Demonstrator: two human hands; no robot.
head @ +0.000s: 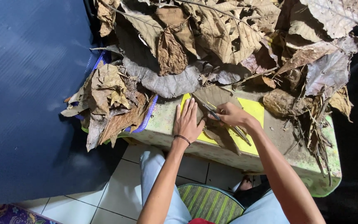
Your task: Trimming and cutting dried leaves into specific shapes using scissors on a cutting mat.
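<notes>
Nearest, at the desk's (162, 135) front edge, the left hand (187, 121) lies flat, fingers spread, pressing a dry leaf (216, 99) onto the yellow mat (251, 108). Just right of it, the right hand (231, 115) is closed around a thin blade (206, 107), its tip aimed up-left across the leaf, its long axis diagonal. The right hand is nearer the leaf's middle. Beyond, a leaf pile (228, 37) covers the far edge.

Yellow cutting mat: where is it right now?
Head view: the yellow mat lies on the small table, centre-right, under a dry leaf pressed by the left hand, with the leaf pile behind.
</notes>
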